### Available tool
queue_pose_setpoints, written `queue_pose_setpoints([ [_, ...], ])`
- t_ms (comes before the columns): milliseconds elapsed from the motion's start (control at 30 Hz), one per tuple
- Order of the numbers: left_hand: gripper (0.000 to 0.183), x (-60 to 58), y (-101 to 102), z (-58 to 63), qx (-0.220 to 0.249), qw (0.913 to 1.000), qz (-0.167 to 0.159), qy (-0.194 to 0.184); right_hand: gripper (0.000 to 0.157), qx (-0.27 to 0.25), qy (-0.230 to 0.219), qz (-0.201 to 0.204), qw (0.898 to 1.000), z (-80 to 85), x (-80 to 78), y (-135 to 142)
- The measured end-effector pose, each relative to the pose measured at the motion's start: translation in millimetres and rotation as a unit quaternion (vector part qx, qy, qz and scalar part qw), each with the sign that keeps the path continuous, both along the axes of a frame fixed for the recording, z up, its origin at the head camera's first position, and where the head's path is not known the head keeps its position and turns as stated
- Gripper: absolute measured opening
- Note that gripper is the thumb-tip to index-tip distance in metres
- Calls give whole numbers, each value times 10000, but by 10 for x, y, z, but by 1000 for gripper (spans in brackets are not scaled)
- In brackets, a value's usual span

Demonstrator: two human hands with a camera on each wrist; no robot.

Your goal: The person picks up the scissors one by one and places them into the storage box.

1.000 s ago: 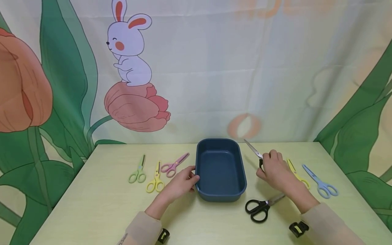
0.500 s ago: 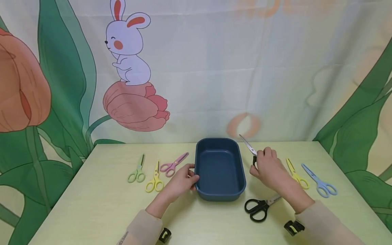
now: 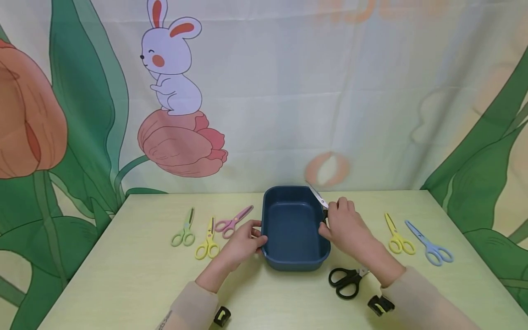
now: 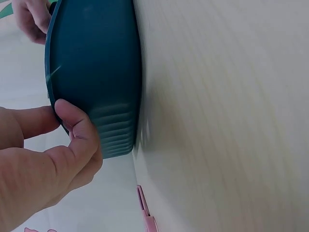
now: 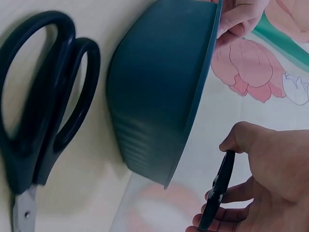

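My left hand point(image 3: 244, 243) pinches the left rim of a dark blue rectangular bin point(image 3: 294, 229), thumb on one side of the wall and fingers on the other, as the left wrist view shows. Scissors with black handles point(image 5: 219, 188) are gripped between the thumb and fingers of my right hand point(image 3: 345, 225). Their silver blades point up and left over the bin's far right corner in the head view. A second black-handled pair of scissors point(image 3: 345, 282) lies on the table below my right hand, its blades partly hidden by the wrist.
Left of the bin lie green scissors point(image 3: 184, 229), yellow scissors point(image 3: 208, 240) and pink scissors point(image 3: 234, 222). On the right are another yellow pair of scissors point(image 3: 397, 237) and light blue scissors point(image 3: 431, 245). A printed curtain point(image 3: 264, 91) hangs behind the table point(image 3: 123, 275).
My right hand has moved left with the black-handled scissors, from beside the bin to its right edge. The left hand stays on the rim.
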State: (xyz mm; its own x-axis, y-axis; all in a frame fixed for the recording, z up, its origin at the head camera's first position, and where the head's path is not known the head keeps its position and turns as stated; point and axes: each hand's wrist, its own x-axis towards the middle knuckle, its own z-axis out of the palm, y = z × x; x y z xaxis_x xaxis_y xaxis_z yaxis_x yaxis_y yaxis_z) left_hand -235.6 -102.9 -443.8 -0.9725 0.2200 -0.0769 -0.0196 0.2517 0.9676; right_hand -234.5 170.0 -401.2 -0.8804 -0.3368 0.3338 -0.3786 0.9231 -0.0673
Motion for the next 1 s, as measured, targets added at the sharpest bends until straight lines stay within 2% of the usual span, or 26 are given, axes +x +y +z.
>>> queue_pose_setpoints([
  [300,44,-3,20,1,4,10000,-44,5,36,152,-307,-42,9994,4,12,-200],
  [733,44,-2,26,38,-150,9999,-6,-14,43,253,-261,64,9993,-69,-42,-435],
  [1000,43,-5,31,37,-284,9996,51,-53,43,338,-646,45,9973,-120,-61,-556],
])
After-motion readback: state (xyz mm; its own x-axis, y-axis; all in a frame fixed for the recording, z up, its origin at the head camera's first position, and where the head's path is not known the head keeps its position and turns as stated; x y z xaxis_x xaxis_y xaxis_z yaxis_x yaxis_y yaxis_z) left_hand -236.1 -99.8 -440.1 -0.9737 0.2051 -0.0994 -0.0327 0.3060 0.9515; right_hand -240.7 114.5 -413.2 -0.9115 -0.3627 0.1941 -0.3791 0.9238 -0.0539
